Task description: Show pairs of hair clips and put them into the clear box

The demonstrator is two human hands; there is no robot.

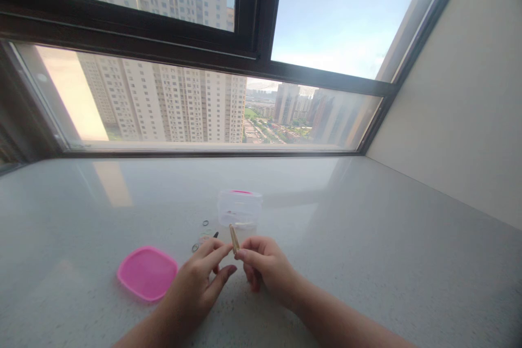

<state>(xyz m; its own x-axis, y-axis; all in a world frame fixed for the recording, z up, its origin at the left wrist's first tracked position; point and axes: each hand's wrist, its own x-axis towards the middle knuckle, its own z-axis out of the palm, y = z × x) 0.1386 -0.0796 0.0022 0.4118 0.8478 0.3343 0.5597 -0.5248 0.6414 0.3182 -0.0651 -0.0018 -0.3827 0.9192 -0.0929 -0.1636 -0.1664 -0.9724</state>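
Observation:
My right hand pinches a slim, gold-brown hair clip near its lower end, between thumb and fingers. The clip stands nearly upright, its narrow tip pointing away from me. On its left side, the index fingertip of my left hand meets or nearly meets the clip; the thumb is spread apart below. Just beyond the left hand lie dark ring-shaped bands, some thin pale loops and a small black piece, partly hidden by my fingers. Behind the hair clip stands a clear plastic box with a few small items inside.
A pink lid lies on the speckled pale countertop, left of my left forearm. A dark-framed window runs along the far edge, with tall buildings outside. A plain wall bounds the right side.

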